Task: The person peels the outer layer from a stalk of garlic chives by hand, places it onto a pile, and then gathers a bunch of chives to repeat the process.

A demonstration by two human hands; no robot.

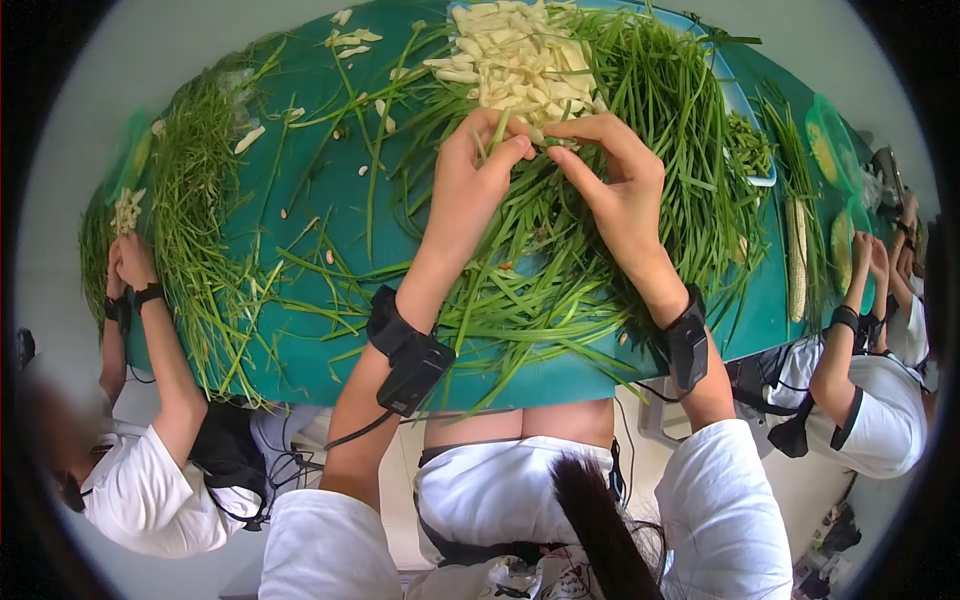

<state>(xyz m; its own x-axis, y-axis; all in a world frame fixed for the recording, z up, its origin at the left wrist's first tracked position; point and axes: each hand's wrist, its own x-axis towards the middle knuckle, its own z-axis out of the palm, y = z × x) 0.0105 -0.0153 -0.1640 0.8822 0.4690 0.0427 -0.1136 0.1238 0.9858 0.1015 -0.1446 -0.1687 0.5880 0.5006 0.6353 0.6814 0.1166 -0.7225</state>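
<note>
My left hand and my right hand meet at the near edge of a heap of pale, peeled-looking pieces. Both hands pinch a small pale green piece between thumbs and forefingers. A thin green stalk rises by my left fingers. Long green leaves lie thickly around and below my hands, and more loose ones spread between my forearms. Each wrist wears a black device.
Blue tray under the leaves at right. Corn cob and green baskets farther right. A leaf pile lies left on the green table. Co-workers sit at left and right, hands at the table.
</note>
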